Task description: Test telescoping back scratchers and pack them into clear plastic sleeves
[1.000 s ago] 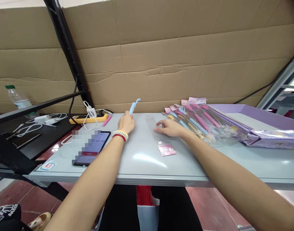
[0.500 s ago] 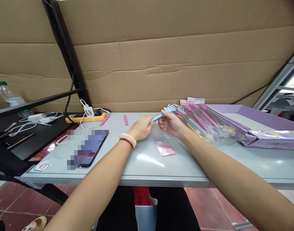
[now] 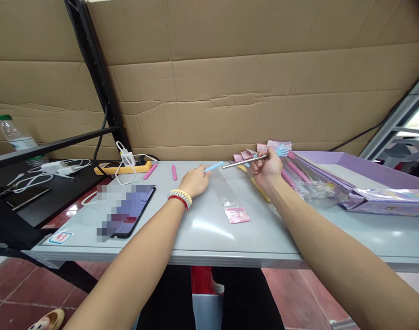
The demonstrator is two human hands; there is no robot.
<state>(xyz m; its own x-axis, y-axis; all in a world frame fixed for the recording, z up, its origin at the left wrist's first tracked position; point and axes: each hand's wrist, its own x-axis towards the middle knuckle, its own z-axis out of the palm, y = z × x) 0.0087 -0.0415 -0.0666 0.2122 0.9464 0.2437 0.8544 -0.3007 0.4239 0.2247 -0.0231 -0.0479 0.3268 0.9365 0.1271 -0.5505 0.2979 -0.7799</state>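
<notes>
Rod [image 3: 242, 162] juts (leftward) from right grip [image 3: 268, 171].

Count: one light-blue cylindrical handle [image 3: 214, 167], one silver metal rod [image 3: 242, 162] with one light-blue hand-shaped head [image 3: 282, 150], two pink cylindrical handles [image 3: 174, 172], one flat clear plastic sleeve [image 3: 221, 185] with one pink card [image 3: 237, 214]. Also one open purple box [image 3: 370, 167], one yellow power strip [image 3: 106, 170], one clear plastic bottle [image 3: 24, 143] with green cap [image 3: 4, 118]. Bagged long-handled pieces [image 3: 300, 173] overlap; number not readable.

Workshop — workbench [image 3: 257, 238], cardboard wall [image 3: 209, 105], bagged goods [image 3: 315, 188]
</notes>
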